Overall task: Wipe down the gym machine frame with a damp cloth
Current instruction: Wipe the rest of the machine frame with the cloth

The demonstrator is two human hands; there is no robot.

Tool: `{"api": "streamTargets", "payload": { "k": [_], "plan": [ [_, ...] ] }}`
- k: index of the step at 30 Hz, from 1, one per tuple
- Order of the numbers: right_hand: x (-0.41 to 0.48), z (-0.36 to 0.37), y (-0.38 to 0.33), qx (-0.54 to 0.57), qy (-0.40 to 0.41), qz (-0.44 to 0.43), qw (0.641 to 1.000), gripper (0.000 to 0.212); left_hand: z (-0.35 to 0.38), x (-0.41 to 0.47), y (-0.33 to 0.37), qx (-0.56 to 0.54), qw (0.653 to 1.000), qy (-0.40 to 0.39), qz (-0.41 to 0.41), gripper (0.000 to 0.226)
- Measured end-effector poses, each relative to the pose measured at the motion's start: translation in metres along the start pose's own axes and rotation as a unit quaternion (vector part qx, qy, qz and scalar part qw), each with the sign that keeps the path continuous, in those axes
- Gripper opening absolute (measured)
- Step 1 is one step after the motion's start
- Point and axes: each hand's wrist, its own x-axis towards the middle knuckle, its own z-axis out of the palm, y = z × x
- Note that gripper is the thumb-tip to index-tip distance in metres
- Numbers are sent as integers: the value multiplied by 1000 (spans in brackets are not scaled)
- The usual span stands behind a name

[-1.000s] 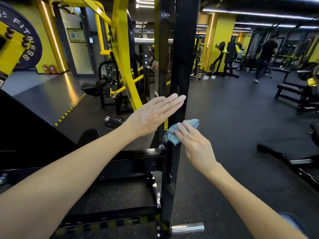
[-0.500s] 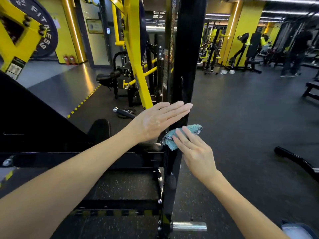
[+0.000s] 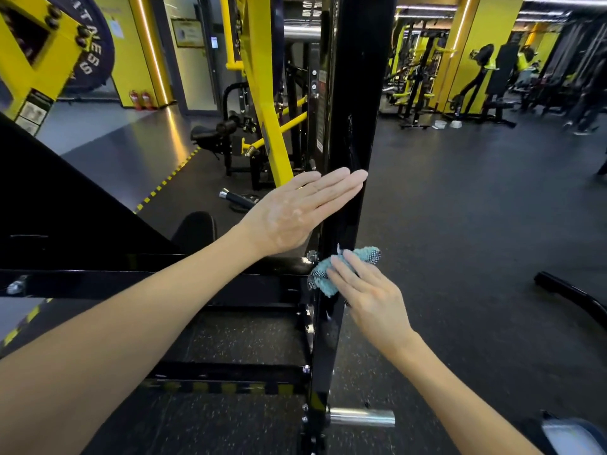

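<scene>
A glossy black upright post of the gym machine frame (image 3: 356, 93) runs down the middle of the view. My left hand (image 3: 295, 211) lies flat against the post's left side with its fingers straight. Below it, my right hand (image 3: 368, 290) presses a crumpled light-blue cloth (image 3: 323, 277) onto the post, just beside the joint with a black crossbar (image 3: 164, 279). The straight fingers cover the cloth's middle, and the thumb is hidden.
A chrome peg (image 3: 361, 417) sticks out to the right near the post's foot. Yellow machine arms (image 3: 262, 93) and a dark handle (image 3: 236, 197) stand behind the post. A black curved base (image 3: 571, 295) lies on the rubber floor at right. A person's legs (image 3: 588, 106) are far right.
My right hand has slid the cloth down the post toward the crossbar joint. My left hand has stayed flat on the post. The view has come closer to the post.
</scene>
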Motion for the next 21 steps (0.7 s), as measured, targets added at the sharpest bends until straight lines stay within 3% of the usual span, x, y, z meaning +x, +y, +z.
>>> {"api": "streamTargets", "payload": {
  "k": [4,6,15,18,21],
  "plan": [
    [43,-18,14,4,89,52,995,33,0,-1,-2,-3,1000,5,5,73],
    [51,-14,14,8,120,69,990,35,4,-2,0,-7,1000,12,7,73],
    [-1,3,3,0,20,4,1000,46,18,-28,18,-42,998,-35,14,73],
    [28,-21,12,20,85,66,994,50,15,-27,17,-42,999,-30,16,68],
    [54,-30,24,13,139,93,986,37,12,-27,18,-44,999,-24,13,71]
  ]
}}
